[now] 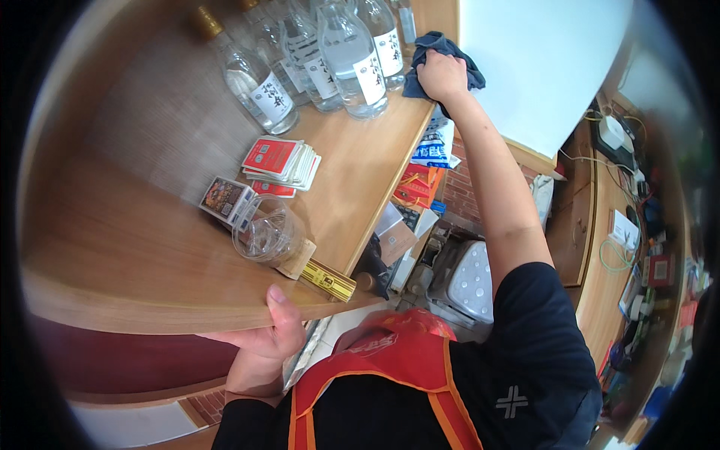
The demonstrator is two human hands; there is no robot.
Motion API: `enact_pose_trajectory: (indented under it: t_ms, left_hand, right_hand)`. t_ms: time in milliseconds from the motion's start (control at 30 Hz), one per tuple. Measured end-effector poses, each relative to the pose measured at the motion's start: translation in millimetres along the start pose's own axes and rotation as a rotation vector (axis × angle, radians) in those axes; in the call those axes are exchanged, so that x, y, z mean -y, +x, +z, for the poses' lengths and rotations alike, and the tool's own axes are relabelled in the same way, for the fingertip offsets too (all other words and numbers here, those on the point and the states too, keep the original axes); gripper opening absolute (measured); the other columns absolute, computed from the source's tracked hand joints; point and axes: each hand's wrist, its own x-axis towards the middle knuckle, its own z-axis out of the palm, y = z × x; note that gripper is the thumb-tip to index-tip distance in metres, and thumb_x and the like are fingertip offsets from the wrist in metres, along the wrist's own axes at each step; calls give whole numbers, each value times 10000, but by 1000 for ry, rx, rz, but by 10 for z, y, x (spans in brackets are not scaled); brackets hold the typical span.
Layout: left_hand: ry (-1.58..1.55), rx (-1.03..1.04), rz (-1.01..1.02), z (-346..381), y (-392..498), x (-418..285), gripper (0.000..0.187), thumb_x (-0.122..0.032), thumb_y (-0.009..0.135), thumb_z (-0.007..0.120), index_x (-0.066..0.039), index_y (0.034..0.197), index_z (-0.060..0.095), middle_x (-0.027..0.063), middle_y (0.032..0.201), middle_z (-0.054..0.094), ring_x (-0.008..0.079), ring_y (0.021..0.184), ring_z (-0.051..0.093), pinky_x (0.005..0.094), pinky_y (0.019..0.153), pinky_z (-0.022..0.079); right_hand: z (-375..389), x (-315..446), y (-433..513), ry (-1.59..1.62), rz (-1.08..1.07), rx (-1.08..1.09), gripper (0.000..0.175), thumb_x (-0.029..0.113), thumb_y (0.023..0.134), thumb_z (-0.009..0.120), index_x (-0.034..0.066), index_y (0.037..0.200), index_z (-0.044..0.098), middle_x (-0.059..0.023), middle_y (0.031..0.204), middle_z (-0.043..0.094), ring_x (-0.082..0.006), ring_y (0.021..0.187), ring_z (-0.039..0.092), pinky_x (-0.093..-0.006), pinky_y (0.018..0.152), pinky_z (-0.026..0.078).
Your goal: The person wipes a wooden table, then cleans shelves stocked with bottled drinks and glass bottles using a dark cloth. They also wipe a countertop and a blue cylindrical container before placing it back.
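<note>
My right hand (pixel 441 76) is closed on a dark blue cloth (pixel 432 50) at the far end of a wooden shelf (pixel 337 180), close beside the bottles. Several clear glass bottles (pixel 354 62) with white labels stand together there, and one at the left has a gold cap (pixel 207 22). With the thumb above and the fingers below, my left hand (pixel 278 326) grips the curved wooden edge (pixel 169 326) of the counter. Nearest to that hand are a yellow narrow box (pixel 329 280) and a clear plastic cup (pixel 270 230) with clear items inside.
A stack of red-and-white cards (pixel 284 163) and a small printed box (pixel 226 197) lie behind the cup. Below the shelf are a red bag (pixel 415 188), cardboard boxes (pixel 396 239) and a grey padded stool (pixel 467 275). A cluttered wooden desk (pixel 604 281) stands at the right.
</note>
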Motion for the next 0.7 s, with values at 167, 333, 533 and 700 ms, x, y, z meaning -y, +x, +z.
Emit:
enact_pose_trajectory:
  t_ms: [167,333,533,700]
  left_hand:
    - [1,-8,48,73,71,-7,930,-4,821,499,-4,1462,-175,243,1524,9,375,1406,136,492,1138,140]
    - [-68,-57,-28,118,143,-40,960,-10,804,528,40,1447,-183,281,1518,-20,396,1420,81,481,1148,100]
    - [-93,-49,48,115,212,10,996,-77,787,554,69,1433,-189,301,1512,-66,426,1420,10,503,1147,53]
    - [-49,-53,133,127,221,48,967,-82,801,524,71,1434,-190,289,1522,-77,409,1430,5,498,1149,48]
  right_hand:
    - [-33,4,-277,97,-39,-78,309,237,833,509,30,993,673,-201,939,679,-352,970,611,-448,903,415]
    - [-184,224,-677,135,-156,-115,254,221,812,534,11,790,675,-184,823,668,-350,895,607,-461,851,436]
    - [-468,390,-1200,135,-303,-31,241,223,789,582,-1,731,650,-193,781,647,-354,871,591,-440,853,426]
    - [-266,194,-637,106,-87,31,425,373,853,523,-20,799,677,-216,892,660,-342,966,594,-432,960,393]
